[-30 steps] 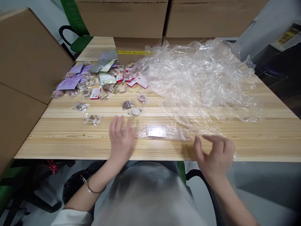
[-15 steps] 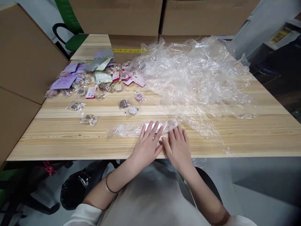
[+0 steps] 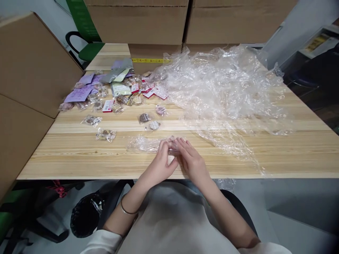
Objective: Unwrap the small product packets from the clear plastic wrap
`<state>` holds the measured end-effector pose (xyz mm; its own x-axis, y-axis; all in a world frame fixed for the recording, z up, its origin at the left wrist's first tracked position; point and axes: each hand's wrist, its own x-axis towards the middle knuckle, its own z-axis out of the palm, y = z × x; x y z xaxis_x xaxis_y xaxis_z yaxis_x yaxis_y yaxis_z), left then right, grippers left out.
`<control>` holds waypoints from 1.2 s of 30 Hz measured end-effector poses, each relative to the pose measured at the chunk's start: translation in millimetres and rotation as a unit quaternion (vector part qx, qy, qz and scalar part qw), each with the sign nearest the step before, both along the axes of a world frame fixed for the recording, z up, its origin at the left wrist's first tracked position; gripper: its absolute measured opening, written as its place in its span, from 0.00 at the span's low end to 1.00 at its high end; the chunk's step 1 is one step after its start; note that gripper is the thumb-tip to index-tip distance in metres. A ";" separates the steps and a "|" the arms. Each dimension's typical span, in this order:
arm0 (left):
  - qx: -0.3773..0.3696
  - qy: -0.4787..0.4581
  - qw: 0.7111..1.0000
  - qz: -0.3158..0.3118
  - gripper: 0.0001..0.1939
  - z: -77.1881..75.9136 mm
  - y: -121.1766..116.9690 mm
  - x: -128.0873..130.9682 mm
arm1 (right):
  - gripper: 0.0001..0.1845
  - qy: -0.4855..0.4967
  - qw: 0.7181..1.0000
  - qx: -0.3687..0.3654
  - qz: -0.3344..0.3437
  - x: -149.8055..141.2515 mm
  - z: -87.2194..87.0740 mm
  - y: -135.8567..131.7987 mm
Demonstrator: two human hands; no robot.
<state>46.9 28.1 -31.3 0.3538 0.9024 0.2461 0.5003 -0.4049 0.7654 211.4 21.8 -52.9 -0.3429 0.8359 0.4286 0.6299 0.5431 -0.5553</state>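
A strip of crumpled clear plastic wrap lies near the front edge of the table. My left hand has its fingers curled and pinching the strip's right end. From the other side my right hand presses on the same end, its fingers held together and bent over it. A small white piece shows between my hands, partly hidden by the fingers. Just beyond them lie a dark round packet, a whitish round one and a pinkish one, each in clear film.
A large heap of clear plastic film spreads over the table's right half. Purple pouches, small clear packets and red-and-white cards pile up at the left back. Cardboard boxes stand behind and at left. A black-lined bin stands below.
My hands have gone from lying flat with fingers spread to gathering the strip's right end between them. The white label on the strip has been covered or turned. The view has shifted slightly.
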 end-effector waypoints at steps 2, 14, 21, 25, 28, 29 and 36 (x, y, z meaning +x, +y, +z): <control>0.040 -0.040 0.995 0.085 0.15 6.1 -3.9 -12.3 | 0.27 -0.067 0.998 0.008 0.016 1.9 3.1 -1.0; -0.387 -0.489 0.766 0.157 0.19 11.7 -45.6 -54.8 | 0.34 -0.128 0.991 -0.026 0.027 2.6 9.3 -7.4; -0.225 -0.396 0.858 0.237 0.15 7.2 -15.3 -34.9 | 0.32 -0.109 0.993 -0.044 0.030 3.7 11.8 -8.2; -0.069 -0.121 0.985 0.101 0.26 7.9 -20.2 -3.7 | 0.28 -0.089 0.993 -0.065 0.041 4.8 15.0 -7.1; 0.016 0.056 0.998 -0.035 0.31 4.4 -24.2 14.4 | 0.26 -0.011 0.991 -0.115 0.065 11.8 16.4 -7.9; 0.037 0.091 0.994 -0.056 0.32 2.7 -24.0 17.8 | 0.24 0.036 0.989 -0.130 0.057 15.2 16.0 -9.0; 0.101 0.236 0.965 -0.043 0.28 -5.0 -17.2 26.1 | 0.22 0.207 0.962 -0.108 -0.140 32.5 9.8 -19.9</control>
